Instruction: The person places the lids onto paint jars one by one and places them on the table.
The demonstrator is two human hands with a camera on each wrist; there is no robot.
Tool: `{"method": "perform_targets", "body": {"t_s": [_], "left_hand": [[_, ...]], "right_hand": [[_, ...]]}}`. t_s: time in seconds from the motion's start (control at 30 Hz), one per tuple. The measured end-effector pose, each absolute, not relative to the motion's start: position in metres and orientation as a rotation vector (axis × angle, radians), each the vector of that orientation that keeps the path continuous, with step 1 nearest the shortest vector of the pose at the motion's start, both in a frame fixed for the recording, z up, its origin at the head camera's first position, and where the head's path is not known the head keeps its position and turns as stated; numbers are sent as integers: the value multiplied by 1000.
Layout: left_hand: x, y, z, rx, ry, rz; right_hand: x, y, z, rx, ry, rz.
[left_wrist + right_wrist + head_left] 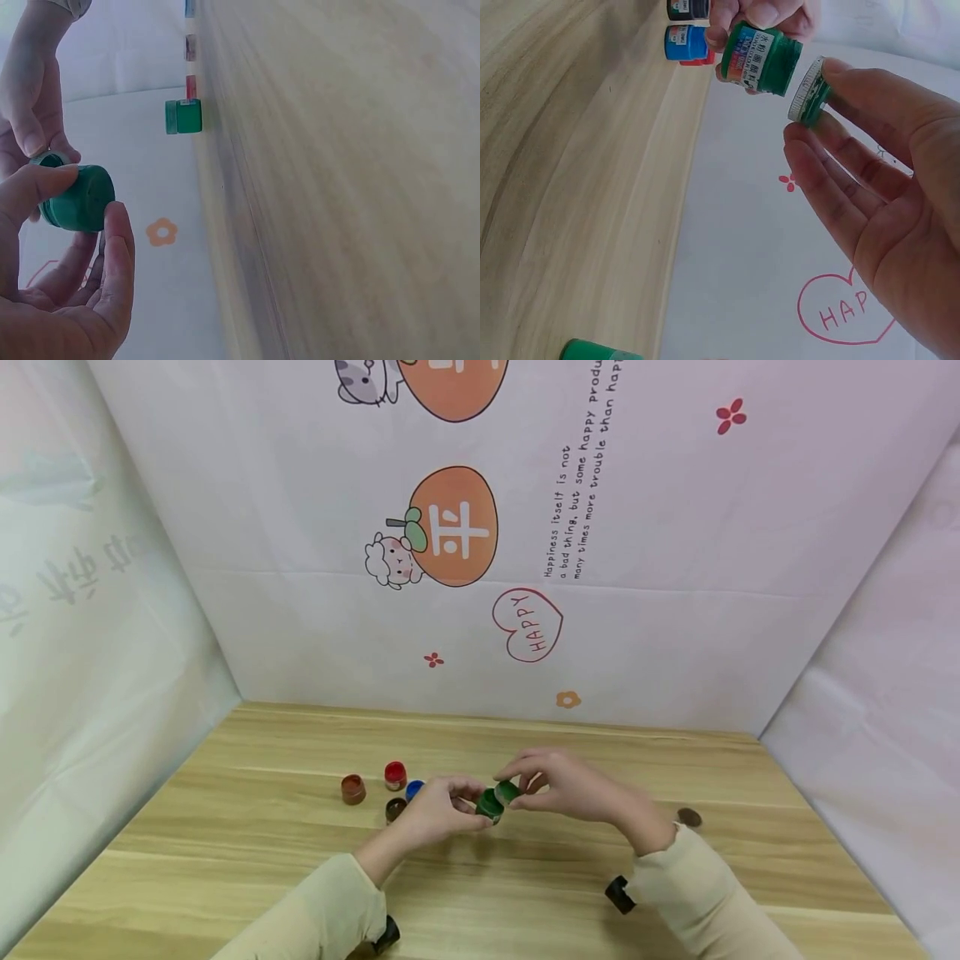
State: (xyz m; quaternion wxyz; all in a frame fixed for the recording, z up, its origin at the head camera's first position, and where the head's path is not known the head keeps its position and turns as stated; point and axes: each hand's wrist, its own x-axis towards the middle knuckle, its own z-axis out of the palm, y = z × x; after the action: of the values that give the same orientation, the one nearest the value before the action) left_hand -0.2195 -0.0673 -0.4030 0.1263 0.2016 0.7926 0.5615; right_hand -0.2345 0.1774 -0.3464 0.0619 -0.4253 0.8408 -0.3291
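My left hand grips a small green paint jar between thumb and fingers, above the table. The jar is tilted and its mouth faces right, towards the lid. Thumb and fingertips of my right hand pinch the round green-smeared lid by its ridged rim. Lid and jar are apart, with a narrow gap between them in the right wrist view. Beside my left hand stand a blue jar, partly hidden in the head view, a dark jar and a red jar.
A brown jar stands left of the red one. Another green jar is on the wooden table. A dark round spot or disc lies right of my right wrist. Printed white sheets enclose the back and sides.
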Motion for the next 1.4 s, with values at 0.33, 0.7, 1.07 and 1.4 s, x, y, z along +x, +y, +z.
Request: {"method": "perform_targets", "body": {"t_s": [0.33,0.7,1.07,1.4], "left_hand": [[-221,-67,-407,600,2302,1618],[-220,-69,-408,597,2321,1618],[-218,-70,-407,599,2306,1644],[-216,-68,-405,581,2306,1668]], "right_hand": [[-236,172,-350,-1280,2502,-1009],[-235,166,-348,-1233,2474,-989],[-235,163,-347,-1220,2469,-999],[-232,161,-348,-1243,2620,-861]]}}
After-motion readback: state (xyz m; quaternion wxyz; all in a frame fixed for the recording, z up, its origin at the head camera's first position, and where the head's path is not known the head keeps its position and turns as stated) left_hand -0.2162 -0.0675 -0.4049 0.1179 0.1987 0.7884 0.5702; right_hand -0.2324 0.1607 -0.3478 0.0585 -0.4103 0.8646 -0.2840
